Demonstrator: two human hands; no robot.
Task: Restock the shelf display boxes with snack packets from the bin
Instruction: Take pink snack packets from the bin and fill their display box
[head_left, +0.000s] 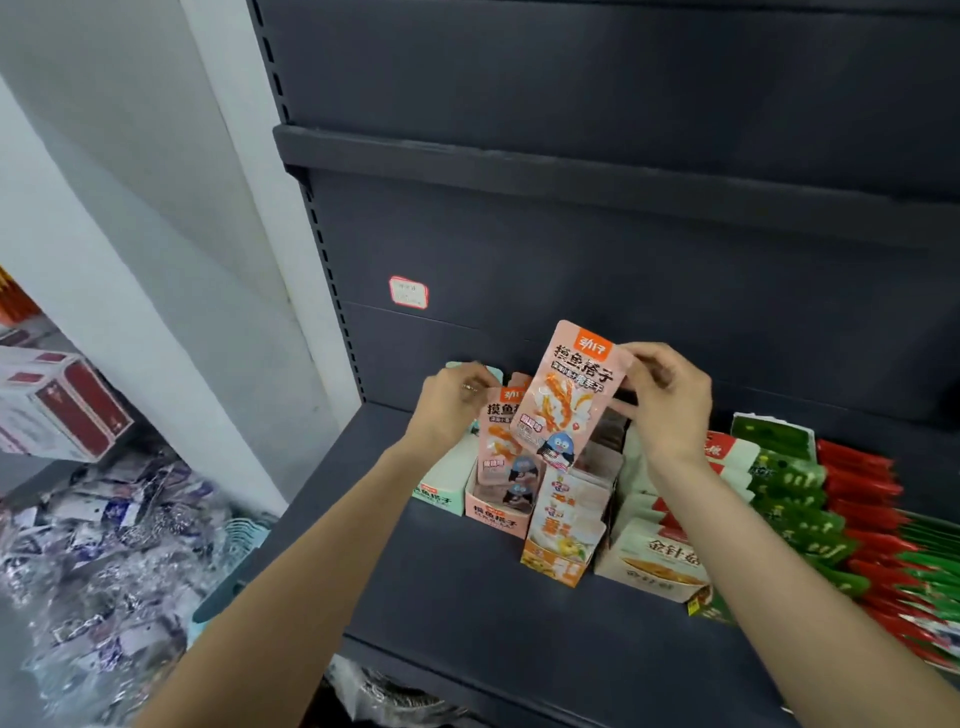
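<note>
My right hand (662, 400) pinches the upper right edge of a pink snack packet (566, 395), held upright and tilted above the pink display box (496, 512) on the dark shelf (467, 597). My left hand (452, 400) grips the top of a second pink packet (498, 441) that stands in the same box. Several more pink packets stand in the box below it. At the lower left a teal bin (236, 566) holds a heap of silvery and purple packets (104, 545).
A mint display box (441, 483) stands left of the pink one. To the right are an orange and white box (561, 540), a beige box (654, 561), and rows of green and red packets (831, 509). A price label (409, 292) sticks on the back panel. Red and white cartons (57, 405) sit far left.
</note>
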